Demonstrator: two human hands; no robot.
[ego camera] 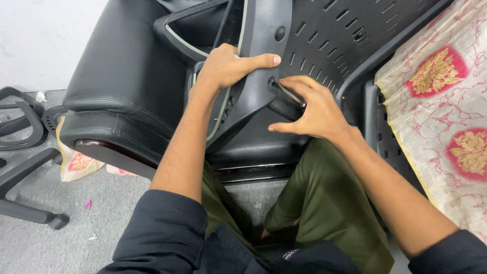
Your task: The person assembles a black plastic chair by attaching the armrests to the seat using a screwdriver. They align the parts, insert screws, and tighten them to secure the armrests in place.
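A black office chair lies tipped in front of me, its padded leather seat (122,76) at the left and its slotted plastic back (335,35) at the upper right. My left hand (228,66) grips a curved black plastic armrest bracket (253,96) that rises through the middle of the view. My right hand (309,109) holds a thin metal hex key (288,94) whose tip sits at a bolt hole in the bracket. A second round hole (279,33) shows higher up on the same part.
A black chair base (25,167) with legs lies on the grey carpet at the left. A cream cloth with red and gold floral patches (446,101) covers the right side. A patterned bag (76,162) lies under the seat edge. My green trousers (324,203) fill the lower middle.
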